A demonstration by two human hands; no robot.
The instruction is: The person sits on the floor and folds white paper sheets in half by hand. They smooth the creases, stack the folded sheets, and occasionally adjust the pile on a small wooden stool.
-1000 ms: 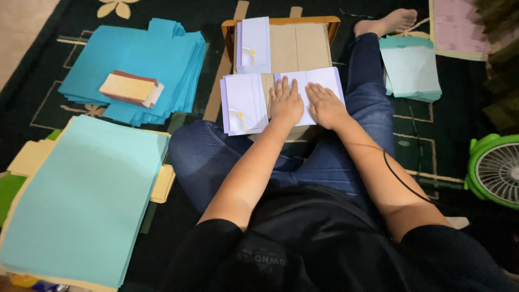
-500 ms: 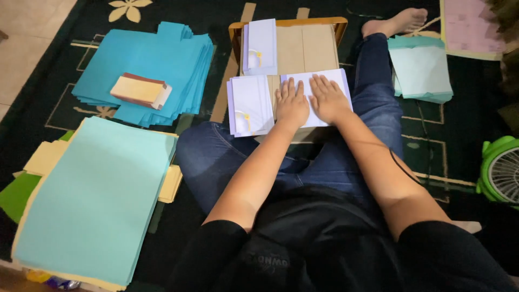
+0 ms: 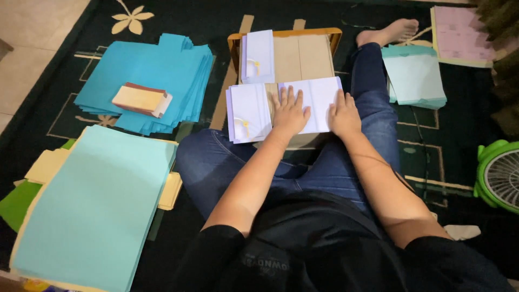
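I sit cross-legged on a dark rug with a low wooden tray (image 3: pixel 233 44) in front of me. A white folded sheet (image 3: pixel 319 100) lies across its near edge. My left hand (image 3: pixel 289 112) presses flat on the sheet's left half, fingers spread. On the sheet's right edge rests my right hand (image 3: pixel 344 114), also flat. Beside my left hand lies a stack of pale lilac folders (image 3: pixel 246 113) with a small yellow fastener. A second lilac stack (image 3: pixel 258 55) lies in the tray further back.
A blue paper stack (image 3: pixel 178 70) with a small cream block (image 3: pixel 141 99) on it lies at the left. A large light-turquoise stack (image 3: pixel 94 205) sits near left. Turquoise sheets (image 3: pixel 415 78) and pink sheets (image 3: pixel 462 35) lie right. A green fan (image 3: pixel 500 176) stands at the right edge.
Both hands have slid a little apart across the white sheet, the right hand reaching its right edge. The view has shifted slightly.
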